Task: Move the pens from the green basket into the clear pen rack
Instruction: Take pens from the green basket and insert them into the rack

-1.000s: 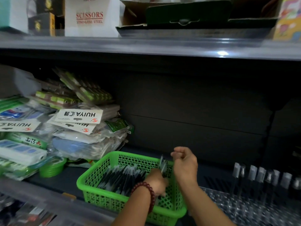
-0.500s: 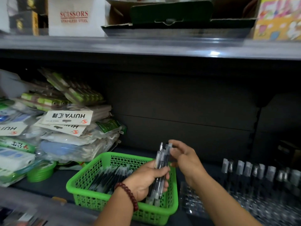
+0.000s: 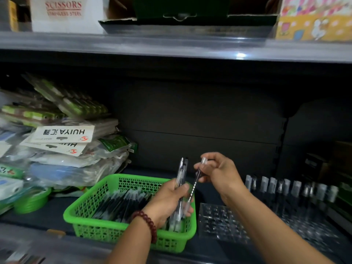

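A green basket (image 3: 114,230) on the shelf holds several dark pens (image 3: 122,204) lying flat. Over its right end my left hand (image 3: 167,201) grips a small bundle of clear pens (image 3: 182,175) held upright. My right hand (image 3: 219,172) pinches one pen (image 3: 197,178) by its capped top, just right of the bundle and slightly apart from it. The clear pen rack (image 3: 224,221) lies to the right of the basket, with several pens (image 3: 285,184) standing along its back row.
Stacked plastic packets (image 3: 62,149) fill the shelf to the left, beside a small green tub (image 3: 31,203). The upper shelf edge (image 3: 171,46) runs overhead with boxes on it. A dark back panel (image 3: 200,121) stands behind the basket.
My left hand lifted a bundle of pens out of the basket. My right hand has drawn one pen out of that bundle and away to the right.
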